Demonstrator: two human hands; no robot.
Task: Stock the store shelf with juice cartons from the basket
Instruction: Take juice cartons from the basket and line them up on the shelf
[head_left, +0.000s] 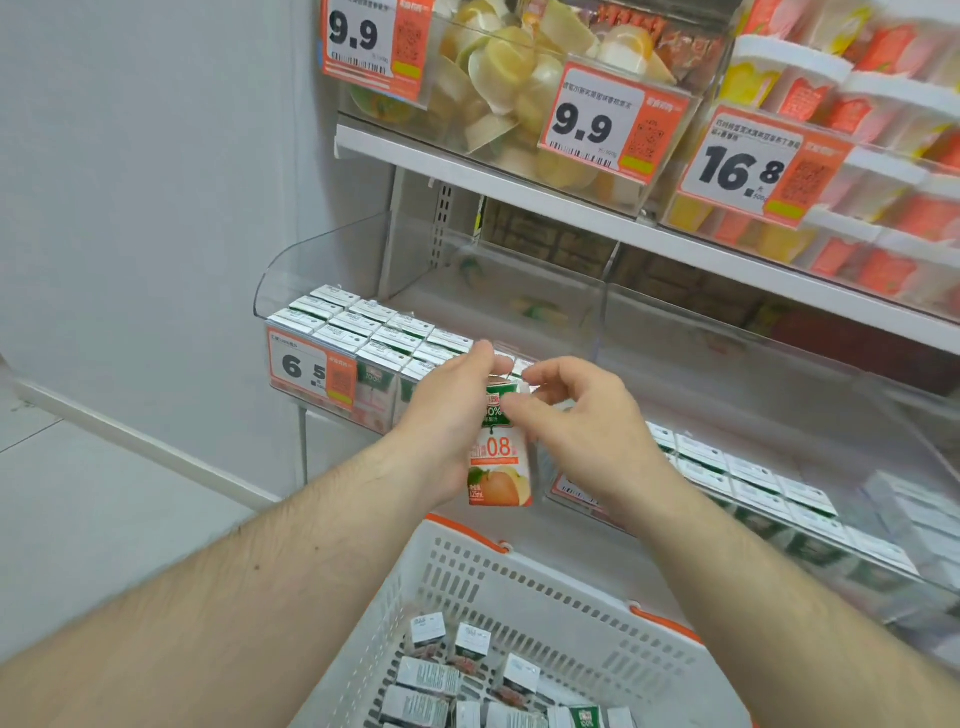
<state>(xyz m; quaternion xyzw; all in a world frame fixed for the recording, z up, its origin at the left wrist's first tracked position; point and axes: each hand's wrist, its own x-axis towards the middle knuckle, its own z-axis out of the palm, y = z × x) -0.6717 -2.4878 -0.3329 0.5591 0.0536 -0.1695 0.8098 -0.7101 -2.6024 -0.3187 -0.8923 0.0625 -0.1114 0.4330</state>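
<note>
My left hand (447, 415) grips a small juice carton (501, 467) with a peach picture, held upright in front of the shelf bin. My right hand (582, 410) touches the carton's top with thumb and curled fingers. Behind them a clear shelf bin (322, 260) holds rows of the same cartons (363, 332) at its left side. Below, a white basket (519, 582) with orange handles holds several more cartons (467, 675).
A 6.5 price tag (311, 366) hangs on the bin's front. A lower shelf at the right carries more cartons (753, 483). Above, bins hold jelly cups (519, 73) with 9.9 and 16.8 tags. A grey wall stands at the left.
</note>
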